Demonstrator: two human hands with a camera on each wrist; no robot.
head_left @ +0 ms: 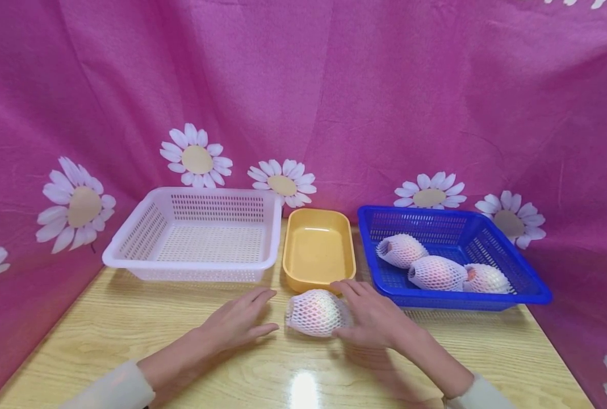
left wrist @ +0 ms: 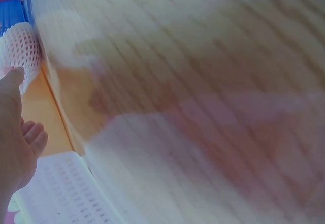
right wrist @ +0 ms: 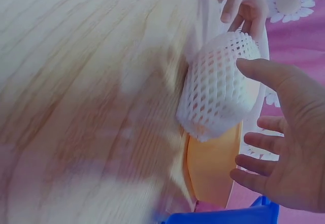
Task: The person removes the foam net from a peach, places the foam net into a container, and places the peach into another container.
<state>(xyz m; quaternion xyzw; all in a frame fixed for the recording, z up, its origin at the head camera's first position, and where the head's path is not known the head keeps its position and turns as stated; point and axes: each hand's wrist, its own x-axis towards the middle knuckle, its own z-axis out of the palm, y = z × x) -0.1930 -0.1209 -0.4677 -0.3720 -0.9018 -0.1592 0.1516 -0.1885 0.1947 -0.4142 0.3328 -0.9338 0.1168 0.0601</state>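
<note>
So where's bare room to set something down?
Bare tabletop: left of the left hand, by the white basket, and right of the right hand, by the blue basket. White basket and yellow tray look empty. Crowded: between the hands, around the netted fruit, and inside the blue basket's front.

My left sleeve (head_left: 114, 389): off-white, plain, soft-looking, with a thick rounded edge ending on the forearm (head_left: 180, 353). Right sleeve (head_left: 482, 396): same off-white, only its end in frame. My fingers (head_left: 351, 288): bare.
</note>
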